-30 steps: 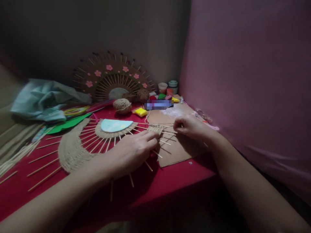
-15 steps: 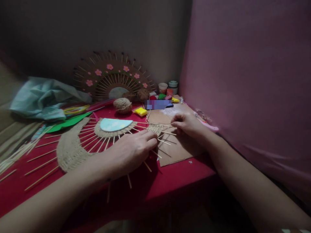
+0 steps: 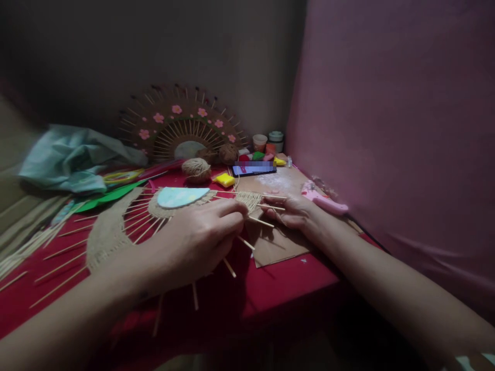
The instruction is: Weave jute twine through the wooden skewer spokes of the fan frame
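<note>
A half-round fan of thin sticks, woven with twine into a tan band (image 3: pixel 108 226), lies across the table with a pale blue half-disc (image 3: pixel 181 197) at its centre. My left hand (image 3: pixel 212 226) is closed, its fingertips pinched at the band near the fan's right end; it hides much of the front weaving. My right hand (image 3: pixel 296 210) has its fingers curled around and under the stick ends, beside the short woven stretch (image 3: pixel 249 201) there. The right fingertips are partly hidden behind sticks. A strand of twine (image 3: pixel 235 183) rises behind this stretch.
Cardboard (image 3: pixel 278 252) lies under the fan's right end. Behind are a yellow packet (image 3: pixel 225 180), a twine ball (image 3: pixel 196 170) and a phone (image 3: pixel 253 169). A pink tool (image 3: pixel 325 200) lies right. A flowered fan (image 3: pixel 176 109) leans on the wall; cloth (image 3: pixel 65 159) is left.
My right hand has gone from pinching the twine to holding the stick ends from below. The fan's right end has tilted up slightly, and its front sticks have shifted left.
</note>
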Action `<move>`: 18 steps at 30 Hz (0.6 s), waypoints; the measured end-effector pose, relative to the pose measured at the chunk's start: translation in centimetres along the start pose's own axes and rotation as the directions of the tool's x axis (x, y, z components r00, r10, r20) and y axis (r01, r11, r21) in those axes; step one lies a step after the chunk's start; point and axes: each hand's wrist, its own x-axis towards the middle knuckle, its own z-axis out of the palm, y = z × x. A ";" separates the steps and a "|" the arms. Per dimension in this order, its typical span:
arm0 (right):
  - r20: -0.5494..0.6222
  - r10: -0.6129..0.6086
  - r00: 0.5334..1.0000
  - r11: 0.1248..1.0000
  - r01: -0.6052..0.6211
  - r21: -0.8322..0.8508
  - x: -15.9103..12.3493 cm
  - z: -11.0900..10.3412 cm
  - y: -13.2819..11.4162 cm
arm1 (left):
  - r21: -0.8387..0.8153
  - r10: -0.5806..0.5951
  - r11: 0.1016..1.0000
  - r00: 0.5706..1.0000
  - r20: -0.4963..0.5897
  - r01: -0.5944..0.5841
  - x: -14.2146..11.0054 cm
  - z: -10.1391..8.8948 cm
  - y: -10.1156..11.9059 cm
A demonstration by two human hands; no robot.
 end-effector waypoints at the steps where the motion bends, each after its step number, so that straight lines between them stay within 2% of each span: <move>1: 0.004 0.014 1.000 1.000 -0.015 0.027 0.0 -0.1 0.1 | -0.025 -0.017 1.000 1.000 0.007 0.017 0.0 0.2 0.0; 4: 0.025 0.030 0.999 0.990 -0.033 0.137 0.0 -0.2 0.4 | -0.132 -0.063 0.988 0.993 0.104 0.076 0.1 0.5 0.2; 6: 0.038 0.016 0.999 0.984 -0.023 0.175 0.0 -0.2 0.5 | -0.223 -0.061 0.969 0.975 0.214 0.109 0.4 0.1 0.2; 8: 0.039 0.004 0.999 0.982 -0.012 0.189 0.0 -0.1 0.5 | -0.279 -0.073 0.948 0.959 0.274 0.152 1.0 -0.8 -0.1; 10: 0.041 0.000 0.999 0.980 -0.008 0.197 0.0 0.0 0.5 | -0.254 -0.154 0.942 0.956 0.250 0.218 1.9 -1.5 -0.8; 12: 0.047 -0.012 0.999 0.980 0.003 0.197 0.0 0.1 0.5 | -0.176 -0.252 0.944 0.956 0.152 0.277 3.1 -1.8 -1.7; 14: 0.054 -0.027 0.998 0.982 0.016 0.189 0.0 0.1 0.6 | -0.122 -0.287 0.948 0.956 0.062 0.293 4.6 -1.4 -2.7; 16: 0.060 -0.048 0.997 0.982 0.036 0.188 0.0 0.1 0.6 | -0.143 -0.295 0.941 0.951 0.096 0.307 6.1 -0.6 -3.4; 18: 0.085 -0.083 0.993 0.977 0.065 0.201 -0.1 0.0 0.7 | -0.202 -0.289 0.922 0.935 0.206 0.329 7.4 0.4 -3.8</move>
